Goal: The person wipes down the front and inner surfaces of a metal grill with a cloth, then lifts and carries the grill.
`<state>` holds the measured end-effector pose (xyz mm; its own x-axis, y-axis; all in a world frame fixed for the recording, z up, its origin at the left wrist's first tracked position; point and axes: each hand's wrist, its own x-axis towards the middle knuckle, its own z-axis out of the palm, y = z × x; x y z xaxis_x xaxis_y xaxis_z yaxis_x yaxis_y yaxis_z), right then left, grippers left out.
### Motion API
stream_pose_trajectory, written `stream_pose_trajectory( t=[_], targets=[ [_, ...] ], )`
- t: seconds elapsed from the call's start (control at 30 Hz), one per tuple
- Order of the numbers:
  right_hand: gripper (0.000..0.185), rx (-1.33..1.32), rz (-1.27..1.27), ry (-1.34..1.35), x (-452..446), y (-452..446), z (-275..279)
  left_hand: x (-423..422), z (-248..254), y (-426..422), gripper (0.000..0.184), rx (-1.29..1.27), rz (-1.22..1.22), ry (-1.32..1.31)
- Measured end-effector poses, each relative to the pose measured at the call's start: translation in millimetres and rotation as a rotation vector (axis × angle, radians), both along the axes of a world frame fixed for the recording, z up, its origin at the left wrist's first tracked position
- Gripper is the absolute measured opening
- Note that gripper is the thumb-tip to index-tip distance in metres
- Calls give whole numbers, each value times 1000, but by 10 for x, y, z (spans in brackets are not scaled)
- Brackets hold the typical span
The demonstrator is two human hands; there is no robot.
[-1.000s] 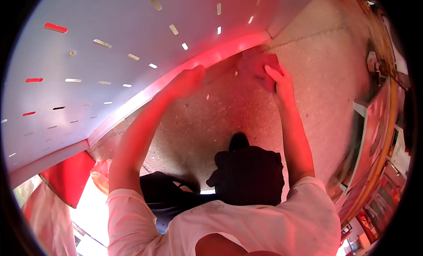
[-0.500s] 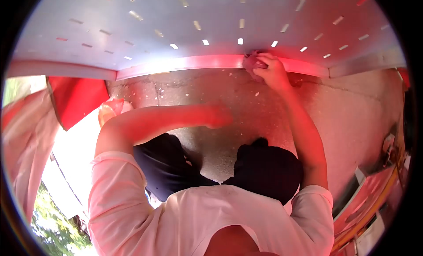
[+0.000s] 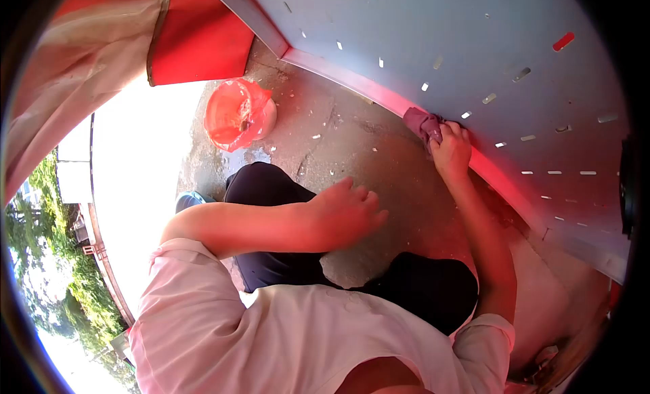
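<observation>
My right hand [image 3: 452, 149] is closed on a crumpled purple cloth [image 3: 424, 125]. The cloth is pressed to the pale lower rim [image 3: 379, 94] of a large grey metal panel [image 3: 440, 28] with rows of small slots. Over my knees, my left hand [image 3: 349, 214] hangs palm down, its fingers loosely bent and a little apart. I see nothing in it, though the palm side is hidden and the hand is slightly blurred.
A bucket lined with a red plastic bag [image 3: 238, 116] stands on the wet, speckled concrete floor [image 3: 325, 133]. A blue basin [image 3: 191, 200] shows partly behind my left arm. Beyond are a red panel [image 3: 200, 35] and a hanging sheet [image 3: 101, 48] at the left.
My view has turned left, bringing the bucket and blue basin further into sight. My right hand still holds the cloth against the rim. My left hand remains raised over my knees.
</observation>
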<state>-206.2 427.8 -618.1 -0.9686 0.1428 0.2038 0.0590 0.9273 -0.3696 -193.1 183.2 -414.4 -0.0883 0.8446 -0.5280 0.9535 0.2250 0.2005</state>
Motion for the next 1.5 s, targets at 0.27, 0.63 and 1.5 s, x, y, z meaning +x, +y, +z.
stream_pose_trajectory(
  t=[0.27,0.63,1.5],
  targets=[
    [38,-678,333,-156,-1194,-1067,398,-224,81,-575,42,98,268,-137],
    [51,-1849,-41,-958,-1215,-1391,512,107,618,-887,16,141,513,-536],
    [46,-1554,142,-1412,744,-1866,4765,2445,3608,-833,64,1957,2072,-1868]
  ],
)
